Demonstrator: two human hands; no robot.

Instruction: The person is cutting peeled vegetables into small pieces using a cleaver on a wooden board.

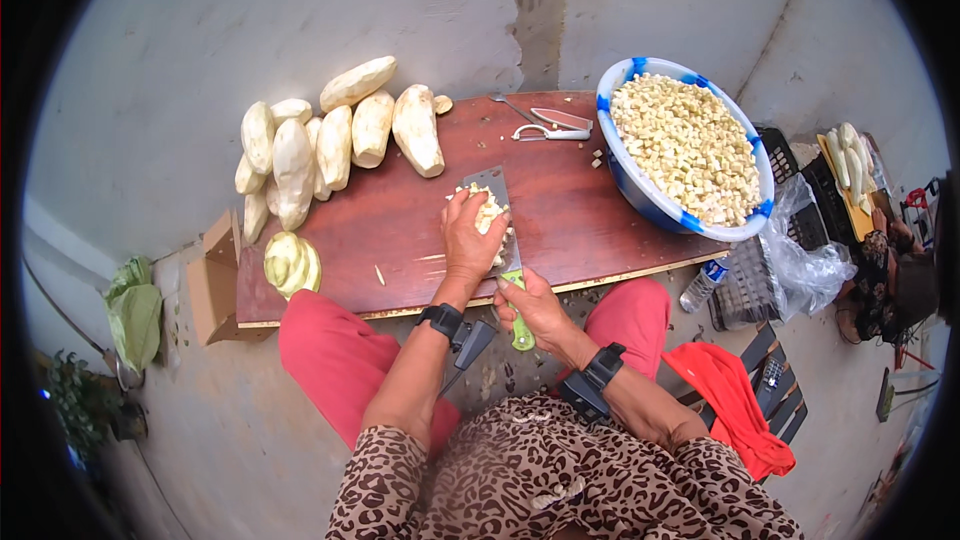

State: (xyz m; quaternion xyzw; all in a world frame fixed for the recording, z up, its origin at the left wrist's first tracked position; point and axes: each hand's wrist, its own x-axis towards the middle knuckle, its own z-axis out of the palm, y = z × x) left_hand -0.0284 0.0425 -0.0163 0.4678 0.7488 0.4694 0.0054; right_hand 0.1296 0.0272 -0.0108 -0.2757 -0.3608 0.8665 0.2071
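Observation:
My right hand (535, 304) is closed around the lime-green handle (523, 333) of a broad-bladed kitchen knife (489, 180). The blade lies over the reddish-brown board, pointing away from me. A small heap of diced pale vegetable (487, 212) rests on the blade. My left hand (470, 237) cups this heap from the left, its fingers curved over the cubes; some cubes are hidden under the palm. To the left sits a stack of pale green-white slices (291, 264). Several large peeled root vegetables (293, 172) are piled at the far left.
A blue-and-white basin (652, 204) heaped with cubes stands at the right end of the board (590, 180). Near it lie a white peeler (552, 133) and a small knife (562, 118). A water bottle (703, 285), black crates (745, 290) and another person (880, 260) are farther right.

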